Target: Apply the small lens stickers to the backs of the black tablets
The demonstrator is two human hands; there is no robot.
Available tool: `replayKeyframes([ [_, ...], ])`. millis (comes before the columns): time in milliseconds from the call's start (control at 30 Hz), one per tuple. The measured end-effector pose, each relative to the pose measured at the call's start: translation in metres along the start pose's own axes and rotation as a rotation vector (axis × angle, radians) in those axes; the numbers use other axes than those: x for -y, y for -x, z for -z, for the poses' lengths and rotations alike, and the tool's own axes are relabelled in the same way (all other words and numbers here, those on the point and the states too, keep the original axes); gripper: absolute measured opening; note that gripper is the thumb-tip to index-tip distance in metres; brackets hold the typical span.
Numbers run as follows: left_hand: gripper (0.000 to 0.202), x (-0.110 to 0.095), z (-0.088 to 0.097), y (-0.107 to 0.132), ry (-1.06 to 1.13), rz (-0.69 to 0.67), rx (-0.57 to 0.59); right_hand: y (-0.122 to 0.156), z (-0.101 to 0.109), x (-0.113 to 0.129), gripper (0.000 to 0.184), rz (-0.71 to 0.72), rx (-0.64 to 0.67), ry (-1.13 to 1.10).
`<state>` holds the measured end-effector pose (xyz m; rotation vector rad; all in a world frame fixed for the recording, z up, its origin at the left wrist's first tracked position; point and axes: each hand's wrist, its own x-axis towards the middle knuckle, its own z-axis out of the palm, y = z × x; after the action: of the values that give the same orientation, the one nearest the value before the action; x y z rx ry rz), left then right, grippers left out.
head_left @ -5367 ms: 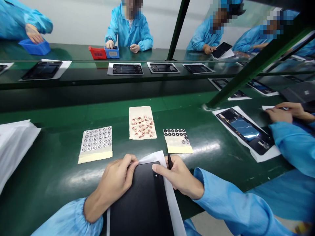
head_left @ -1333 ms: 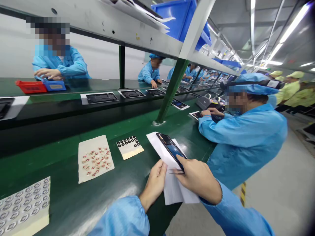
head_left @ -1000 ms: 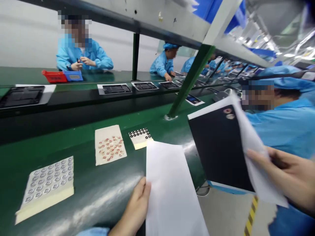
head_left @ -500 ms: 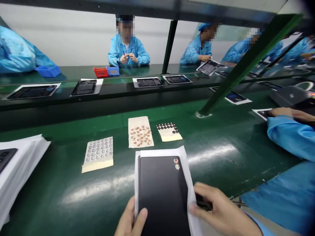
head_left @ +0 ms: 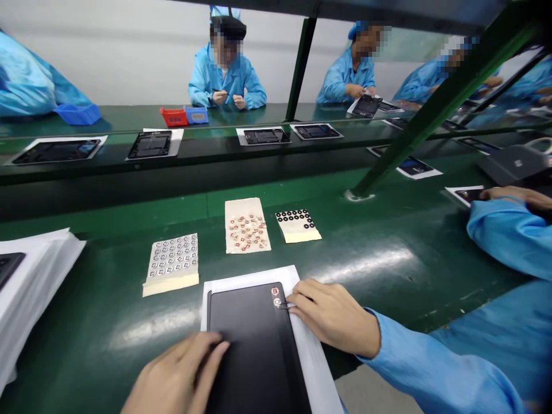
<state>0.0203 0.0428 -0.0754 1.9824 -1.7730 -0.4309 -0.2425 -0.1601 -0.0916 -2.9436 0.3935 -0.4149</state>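
From here I lose the bottom of the black panel (head_left: 254, 351) and part of my left hand (head_left: 176, 374) past the picture's lower edge. My right hand (head_left: 334, 313) hides most of what it holds; only a thin dark tip (head_left: 283, 306) shows. The two round stickers (head_left: 276, 296) are too small to read, and the paper stack (head_left: 30, 293) runs off the left edge.

Electronics factory line: green assembly bench (head_left: 388, 299), blue-smocked workers (head_left: 226, 80)

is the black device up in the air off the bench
No, the black device lies flat on a white sheet on the green bench, with the left hand resting on it.
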Motion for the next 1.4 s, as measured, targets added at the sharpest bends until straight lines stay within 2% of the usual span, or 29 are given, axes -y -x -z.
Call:
replayKeyframes([
  [100,0.021,-0.026,-0.015,-0.048,0.039,-0.181,-0.009,-0.001,-0.002,0.0,0.02,0.018,0.005,0.011],
  [167,0.025,-0.037,-0.031,-0.07,0.068,-0.195,0.051,-0.002,-0.004,-0.001,0.02,0.028,0.004,0.014],
  [267,0.026,-0.04,-0.053,-0.086,0.101,-0.162,0.086,-0.005,-0.008,-0.005,0.022,-0.019,-0.044,-0.025],
  [367,0.022,-0.037,-0.067,-0.087,0.082,-0.175,0.006,-0.009,-0.008,-0.011,0.021,-0.075,-0.054,-0.093],
  [500,0.016,-0.038,-0.073,-0.088,0.041,-0.245,-0.071,-0.015,-0.002,-0.017,0.02,-0.048,0.001,-0.079],
  [667,0.016,-0.039,-0.067,-0.098,0.208,-0.081,-0.096,-0.023,-0.001,-0.021,0.023,0.017,0.036,-0.04],
  [733,0.016,-0.036,-0.066,-0.1,0.196,-0.076,-0.126,-0.023,-0.005,-0.022,0.023,0.0,0.01,-0.035],
  [900,0.019,-0.029,-0.069,-0.099,0.1,-0.199,-0.138,-0.018,-0.01,-0.021,0.022,-0.063,-0.072,-0.056],
  [1000,0.019,-0.03,-0.071,-0.098,0.049,-0.239,-0.14,-0.015,-0.008,-0.019,0.021,-0.024,-0.092,-0.005],
  [1133,0.014,-0.034,-0.07,-0.1,0.001,-0.287,-0.14,-0.013,-0.006,-0.014,0.016,0.083,-0.147,0.197],
  [1233,0.013,-0.034,-0.069,-0.102,0.011,-0.307,-0.122,-0.009,-0.008,-0.008,0.019,0.165,-0.218,0.325],
  [1400,0.017,-0.03,-0.072,-0.101,-0.008,-0.338,-0.11,0.0,-0.02,0.007,0.025,0.123,-0.325,0.387],
])
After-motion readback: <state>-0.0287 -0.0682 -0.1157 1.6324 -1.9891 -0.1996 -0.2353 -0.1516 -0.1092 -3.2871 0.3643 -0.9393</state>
